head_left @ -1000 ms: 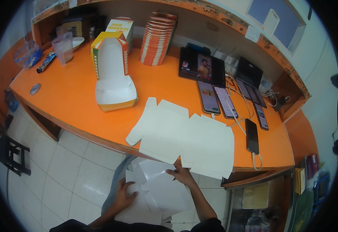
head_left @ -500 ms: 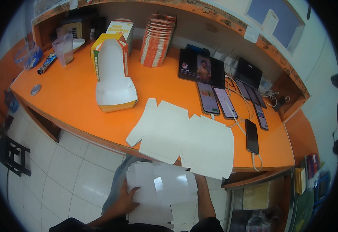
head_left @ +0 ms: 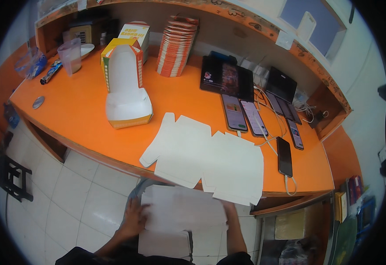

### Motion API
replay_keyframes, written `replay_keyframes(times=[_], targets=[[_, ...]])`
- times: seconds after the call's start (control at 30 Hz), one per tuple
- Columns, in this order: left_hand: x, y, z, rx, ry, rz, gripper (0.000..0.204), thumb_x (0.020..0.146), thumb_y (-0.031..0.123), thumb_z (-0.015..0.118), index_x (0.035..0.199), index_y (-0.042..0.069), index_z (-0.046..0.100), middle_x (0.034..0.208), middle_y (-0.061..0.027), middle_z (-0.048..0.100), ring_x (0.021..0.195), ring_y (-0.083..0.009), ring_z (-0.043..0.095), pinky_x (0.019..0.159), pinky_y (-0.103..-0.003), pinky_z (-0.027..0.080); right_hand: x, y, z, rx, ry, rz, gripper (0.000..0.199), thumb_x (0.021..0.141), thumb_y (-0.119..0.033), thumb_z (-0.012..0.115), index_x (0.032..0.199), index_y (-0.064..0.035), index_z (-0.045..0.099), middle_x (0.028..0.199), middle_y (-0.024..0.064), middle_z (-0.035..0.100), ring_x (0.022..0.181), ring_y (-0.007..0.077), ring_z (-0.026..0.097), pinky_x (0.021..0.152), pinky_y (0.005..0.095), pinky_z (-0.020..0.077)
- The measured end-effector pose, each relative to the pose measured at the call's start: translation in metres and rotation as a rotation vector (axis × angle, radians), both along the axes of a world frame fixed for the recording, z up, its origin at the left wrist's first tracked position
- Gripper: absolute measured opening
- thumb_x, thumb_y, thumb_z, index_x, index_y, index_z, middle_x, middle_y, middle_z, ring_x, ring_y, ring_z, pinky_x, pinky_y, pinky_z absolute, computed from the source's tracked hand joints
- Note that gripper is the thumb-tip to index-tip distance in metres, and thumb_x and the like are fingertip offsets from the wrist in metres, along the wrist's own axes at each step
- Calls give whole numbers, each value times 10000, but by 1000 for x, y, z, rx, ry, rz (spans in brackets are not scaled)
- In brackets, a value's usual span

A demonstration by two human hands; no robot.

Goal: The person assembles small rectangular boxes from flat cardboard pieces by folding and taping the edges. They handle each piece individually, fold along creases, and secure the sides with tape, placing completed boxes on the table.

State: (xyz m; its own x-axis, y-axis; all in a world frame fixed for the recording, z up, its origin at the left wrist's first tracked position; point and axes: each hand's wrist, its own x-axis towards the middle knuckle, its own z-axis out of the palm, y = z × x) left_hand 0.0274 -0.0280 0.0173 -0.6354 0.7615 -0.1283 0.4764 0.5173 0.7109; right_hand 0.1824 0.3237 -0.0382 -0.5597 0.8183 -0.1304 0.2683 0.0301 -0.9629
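Observation:
A pale cardboard box blank [head_left: 182, 207] is over my lap, below the table's front edge, with a second pale piece [head_left: 164, 244] under it. My left hand [head_left: 134, 218] is at the upper blank's left edge, its fingers closed there and slightly blurred. My right hand [head_left: 229, 208] is against the right edge; its fingers are hidden by the card. In front of my hands, a larger white unfolded box blank [head_left: 206, 152] lies flat on the orange table [head_left: 87, 119], overhanging the front edge.
An open box [head_left: 129, 106] stands left of centre beside other boxes. Behind it rises a stack of orange-and-white folded cartons [head_left: 175, 48]. A tablet [head_left: 227, 79], several phones and white cables occupy the right side. A plastic cup [head_left: 71, 56] stands at far left, a black stool [head_left: 14, 176] below.
The folded, shiny flap on the blank in my lap no longer shows; its surface now looks plain. My left hand has shifted left and up, off the blank's face to its edge.

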Motion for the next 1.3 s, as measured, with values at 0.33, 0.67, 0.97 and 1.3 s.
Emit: replay_keyframes(times=[0.33,0.67,0.97,1.3], targets=[[-14,53,55,515,-283,121,348,864,170,657,1152,42,509,739,-80,628,650,-138,607,596,-252,469,-23,-159,37,-216,37,358,272,860,-104,659,1105,-2,601,1033,69,595,911,149,585,767,250,491],[-3,82,34,544,-244,31,241,855,142,661,964,17,486,893,-129,640,772,-219,647,732,-319,517,-30,-188,43,-101,312,133,299,853,-81,676,1125,8,590,1001,72,631,867,117,613,757,257,491],[5,81,24,835,-275,224,166,827,8,660,951,-21,553,897,-105,671,882,-171,658,799,-297,509,-40,-182,54,-79,317,-30,216,863,-106,680,1031,14,620,832,38,648,691,61,571,567,193,429],[7,77,23,744,-47,59,136,822,4,650,957,-6,647,943,-120,678,941,-245,641,838,-322,493,-50,-178,60,-99,330,-62,147,840,-111,710,890,18,662,838,33,638,746,70,559,657,200,441]])
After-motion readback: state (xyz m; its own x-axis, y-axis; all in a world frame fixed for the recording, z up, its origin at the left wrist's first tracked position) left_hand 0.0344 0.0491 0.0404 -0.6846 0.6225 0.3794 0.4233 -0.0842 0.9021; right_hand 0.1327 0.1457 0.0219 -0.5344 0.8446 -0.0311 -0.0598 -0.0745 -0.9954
